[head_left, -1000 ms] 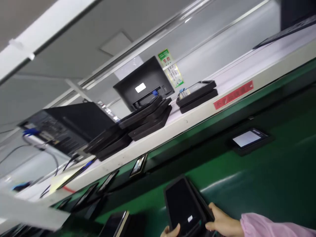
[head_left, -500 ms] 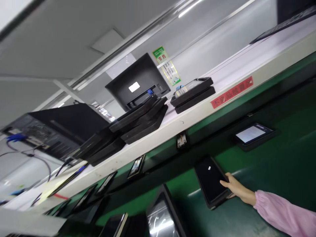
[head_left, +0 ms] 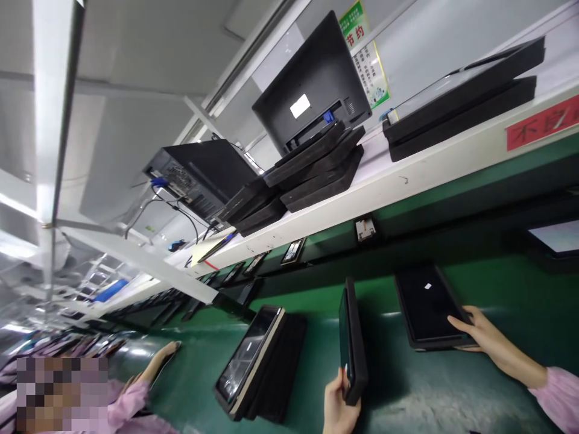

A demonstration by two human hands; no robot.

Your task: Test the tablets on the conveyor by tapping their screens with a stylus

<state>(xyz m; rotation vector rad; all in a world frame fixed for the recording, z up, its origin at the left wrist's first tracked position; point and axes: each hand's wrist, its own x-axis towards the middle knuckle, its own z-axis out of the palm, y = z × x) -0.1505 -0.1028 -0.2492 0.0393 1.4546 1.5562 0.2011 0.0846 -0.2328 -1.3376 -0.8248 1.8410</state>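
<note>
My left hand (head_left: 338, 402) grips the lower end of a black tablet-like panel (head_left: 351, 340) that stands on its edge above the green belt (head_left: 497, 374). My right hand (head_left: 479, 333), in a pink sleeve, lies with fingers stretched over the near right corner of a second black panel (head_left: 427, 304), which rests flat on the belt with a small white sticker on it. A leaning stack of similar panels (head_left: 257, 361) sits to the left of my left hand.
A white shelf (head_left: 407, 178) above the belt carries stacks of black panels (head_left: 316, 169), a black monitor (head_left: 312, 84) and a computer case (head_left: 199, 175). A co-worker's hand in a pink sleeve (head_left: 154, 367) reaches onto the belt at lower left. A lit screen (head_left: 558, 235) lies far right.
The view swung left and closer. My right hand set the flat panel on the belt and stays on its corner. My left hand now holds a second panel upright on its edge.
</note>
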